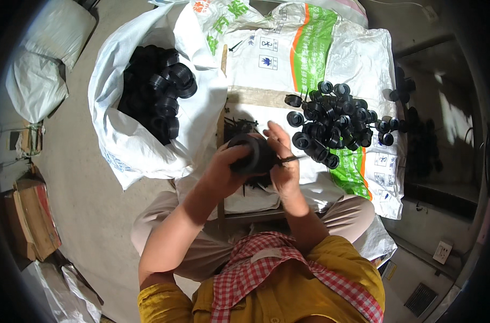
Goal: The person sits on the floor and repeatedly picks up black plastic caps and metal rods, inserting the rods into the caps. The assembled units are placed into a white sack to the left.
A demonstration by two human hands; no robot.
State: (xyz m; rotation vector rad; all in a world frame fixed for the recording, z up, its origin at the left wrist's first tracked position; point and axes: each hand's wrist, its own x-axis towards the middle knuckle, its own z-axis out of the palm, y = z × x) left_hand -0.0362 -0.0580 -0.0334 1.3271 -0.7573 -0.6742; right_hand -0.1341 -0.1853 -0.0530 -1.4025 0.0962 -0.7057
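Note:
My left hand (225, 171) is wrapped round a black ring-shaped plastic part (262, 154), its round opening turned toward me. Close against that part's right side is my right hand (286, 173), with some fingers raised and a thin dark strip or blade (289, 159) sticking out between them. What the strip is cannot be made out. Beneath both hands lie thin black scraps (239, 126) on the work surface. To the right of my right hand is a heap of black plastic caps or rings (336, 118).
An open white woven sack (196, 129) full of black threaded rings (167, 81) stands at the left. White and green sacking (315, 37) covers the work surface. Cardboard (37, 215) stands on the floor far left, and a white bag (37, 86) lies behind it.

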